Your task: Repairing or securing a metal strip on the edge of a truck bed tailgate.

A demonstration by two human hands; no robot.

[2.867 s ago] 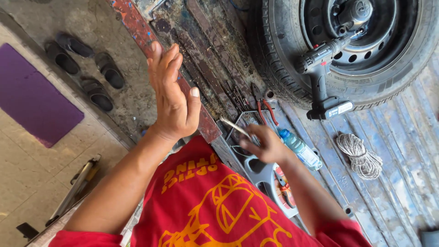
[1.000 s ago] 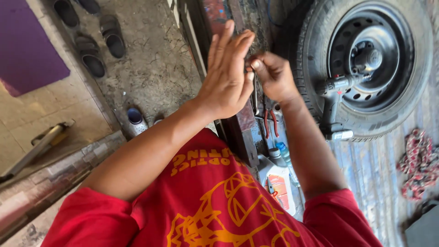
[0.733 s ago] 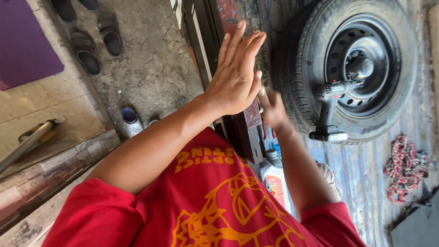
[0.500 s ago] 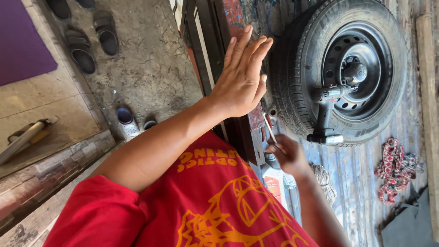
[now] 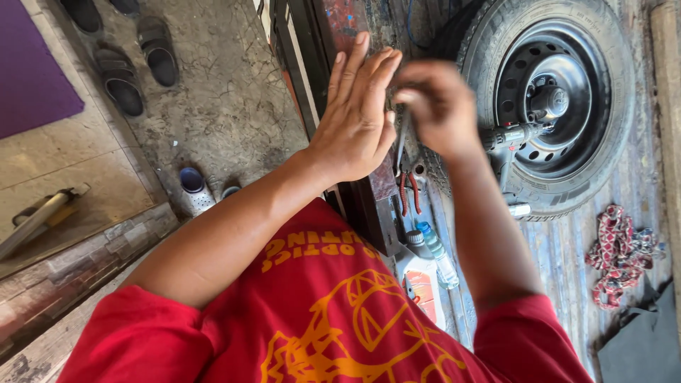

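- A worn blue-painted truck bed (image 5: 567,248), seen from above, with a concrete floor (image 5: 227,106) beyond its left edge where dark sandals (image 5: 124,89) lie.
- A car wheel (image 5: 560,106) with a black steel rim lies flat at the far right of the bed; a power tool (image 5: 511,138) rests against its hub.
- The person wears a red shirt (image 5: 340,326) with an orange print, and both bare arms reach forward.
- The left hand (image 5: 358,120) is spread flat, fingers straight and together, palm turned toward the right hand.
- The right hand (image 5: 440,106) is blurred and loosely curled, seemingly pinching a thin metal tool (image 5: 402,142) at its upper end; the grip itself cannot be told for sure.
- The thin metal tool hangs between the two hands, long axis running toward the person, just beside the left palm.
- Below the hands: red-handled pliers (image 5: 408,195), a plastic bottle (image 5: 436,248), and a red-and-white rope (image 5: 621,252) at the right edge.
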